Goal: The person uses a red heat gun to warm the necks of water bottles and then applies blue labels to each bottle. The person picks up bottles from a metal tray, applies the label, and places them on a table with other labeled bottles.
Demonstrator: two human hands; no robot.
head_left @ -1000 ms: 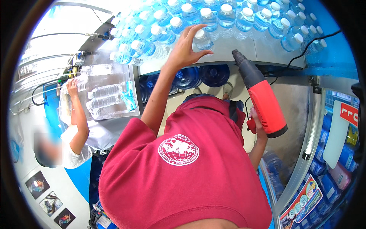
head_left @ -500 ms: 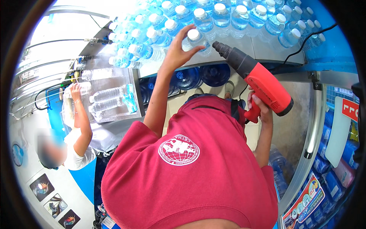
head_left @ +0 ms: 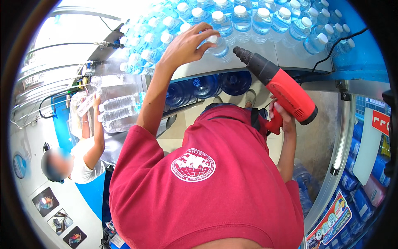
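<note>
Upper centre: left hand [head_left: 188, 46] pinching white-capped bottle [head_left: 222, 51] near table [head_left: 267, 52] edge! Right of centre: right hand [head_left: 285, 116] clamped round red heat gun [head_left: 293, 95], nozzle [head_left: 245, 55] facing bottle.

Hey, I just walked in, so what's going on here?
The right hand holds a red and black heat gun, its nozzle pointing toward a small bottle near the counter's front edge. The left hand has its thumb and fingers around that bottle's white cap; how firmly they grip is unclear. More capped bottles crowd the counter beyond it. Off to the left, a co-worker holds a clear bottle.
</note>
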